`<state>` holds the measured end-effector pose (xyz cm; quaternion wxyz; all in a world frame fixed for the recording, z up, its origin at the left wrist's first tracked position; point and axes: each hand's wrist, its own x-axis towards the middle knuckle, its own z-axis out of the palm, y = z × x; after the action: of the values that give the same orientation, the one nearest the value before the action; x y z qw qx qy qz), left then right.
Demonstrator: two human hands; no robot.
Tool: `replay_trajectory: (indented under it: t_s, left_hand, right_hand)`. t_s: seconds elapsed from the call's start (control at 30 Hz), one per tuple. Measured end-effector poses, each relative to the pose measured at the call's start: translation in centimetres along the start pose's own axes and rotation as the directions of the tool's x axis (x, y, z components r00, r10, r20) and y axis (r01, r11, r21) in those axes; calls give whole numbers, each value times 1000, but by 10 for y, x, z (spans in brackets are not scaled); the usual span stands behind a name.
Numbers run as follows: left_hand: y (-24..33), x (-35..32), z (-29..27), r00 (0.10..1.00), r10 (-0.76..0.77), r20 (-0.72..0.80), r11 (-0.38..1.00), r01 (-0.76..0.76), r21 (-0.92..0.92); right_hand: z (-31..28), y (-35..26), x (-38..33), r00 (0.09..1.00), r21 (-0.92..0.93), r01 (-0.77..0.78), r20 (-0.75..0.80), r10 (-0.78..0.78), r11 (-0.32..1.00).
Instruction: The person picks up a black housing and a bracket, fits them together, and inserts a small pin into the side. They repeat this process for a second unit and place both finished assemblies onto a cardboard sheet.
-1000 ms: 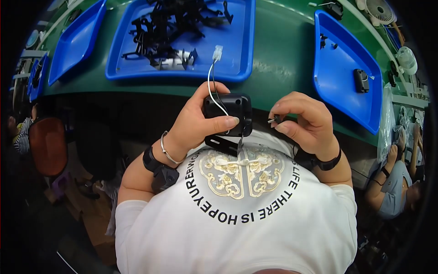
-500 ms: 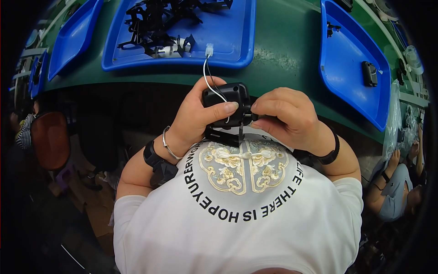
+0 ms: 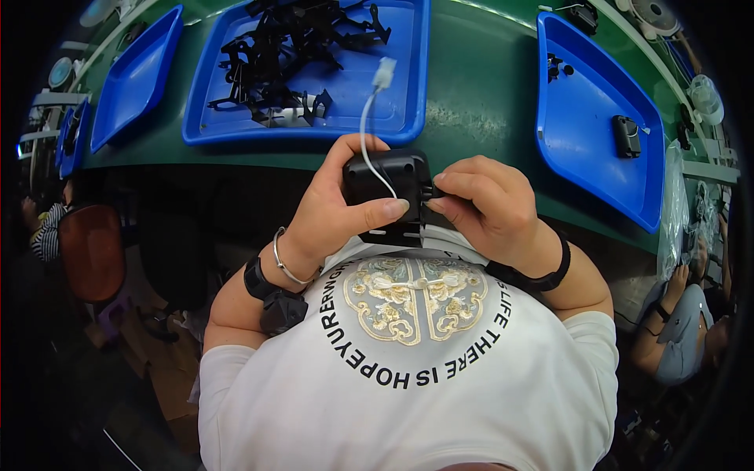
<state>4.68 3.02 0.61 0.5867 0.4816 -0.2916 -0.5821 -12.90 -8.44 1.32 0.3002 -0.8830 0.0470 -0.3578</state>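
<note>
My left hand (image 3: 330, 200) is wrapped round a black box-shaped plastic housing (image 3: 404, 174) with rounded corners and screw holes, its thumb lying across the face. A white cable (image 3: 365, 125) rises from the housing and ends in a clear white plug (image 3: 384, 74) above the big tray. At the housing's right side, my right hand (image 3: 499, 196) pinches a small black part (image 3: 431, 191) between thumb and fingertips; the fingers hide most of it. Along the housing's lower edge, close to my shirt, sits a flat black bracket (image 3: 397, 235).
Black plastic brackets (image 3: 290, 55) lie heaped in a blue tray (image 3: 306, 135) on the green table (image 3: 471, 94). To the right, another blue tray (image 3: 597, 184) holds a black housing (image 3: 627, 136) and small black parts. An empty-looking blue tray (image 3: 129, 98) stands left. Another person's arm (image 3: 667, 294) shows at far right.
The bracket below the housing has swung up closer to its lower edge. The cable's plug has shifted up and right. Both hands keep their grip, and the view has moved slightly.
</note>
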Motion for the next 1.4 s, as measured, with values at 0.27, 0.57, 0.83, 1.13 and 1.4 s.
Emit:
replay_trajectory:
  t_s: [0.27,0.57,0.83,1.13,1.4]
  left_hand:
    - [2,-2,2,998,-54,-30,997,53,-55]
    - [-11,-6,2,969,-243,-35,954,233,-191]
    - [-22,-19,-4,964,-263,40,935,265,-234]
    - [-30,-23,-12,990,-49,134,999,47,22]
    - [-38,-30,-19,982,-32,187,982,-3,187]
  right_hand:
    - [-6,0,-1,998,154,-65,23,62,986]
    - [-8,-25,9,864,267,163,427,-268,950]
    - [1,-23,-3,827,283,15,536,-172,959]
    - [8,-12,-11,837,349,-251,547,22,903]
    - [9,-10,-20,683,482,-698,670,290,529]
